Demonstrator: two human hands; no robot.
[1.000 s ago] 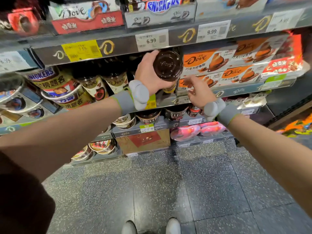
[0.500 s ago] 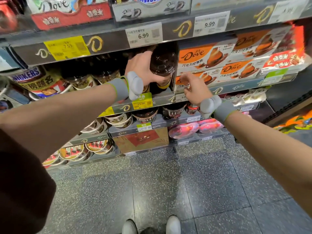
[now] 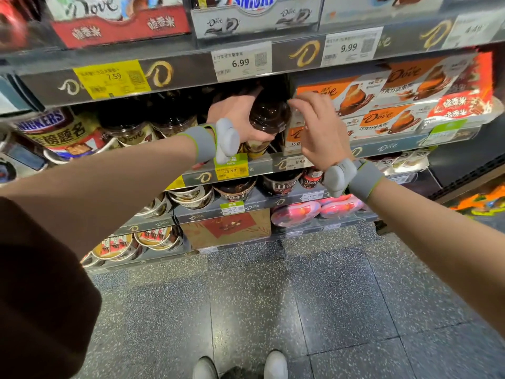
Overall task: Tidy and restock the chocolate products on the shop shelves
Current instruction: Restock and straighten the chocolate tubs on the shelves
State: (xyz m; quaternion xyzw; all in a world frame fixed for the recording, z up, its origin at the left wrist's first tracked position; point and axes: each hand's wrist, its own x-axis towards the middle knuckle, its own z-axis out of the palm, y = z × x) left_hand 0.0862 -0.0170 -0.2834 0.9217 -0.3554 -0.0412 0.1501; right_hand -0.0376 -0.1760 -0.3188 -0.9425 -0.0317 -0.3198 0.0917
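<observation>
Nearest, speckled floor tiles [image 3: 273,310] are lying under me. My right hand [image 3: 322,132], fingers relaxed and holding nothing, has risen beside the tub's lid. My left hand [image 3: 235,116] is still gripping the chocolate tub [image 3: 266,119], now seated upright on the shelf [image 3: 382,149] beside orange boxes [image 3: 388,116]; restocking is nearly finishing here.

Right hand [image 3: 321,132] now raised from shelf edge to jar [image 3: 269,116] lid.

On the shelf [image 3: 382,149] before me stand dark-lidded Dove tubs [image 3: 131,132], a Snickers bucket [image 3: 57,132] at their left and orange Dove boxes [image 3: 382,119] stacked at right; speckled floor [image 3: 273,296] below.
</observation>
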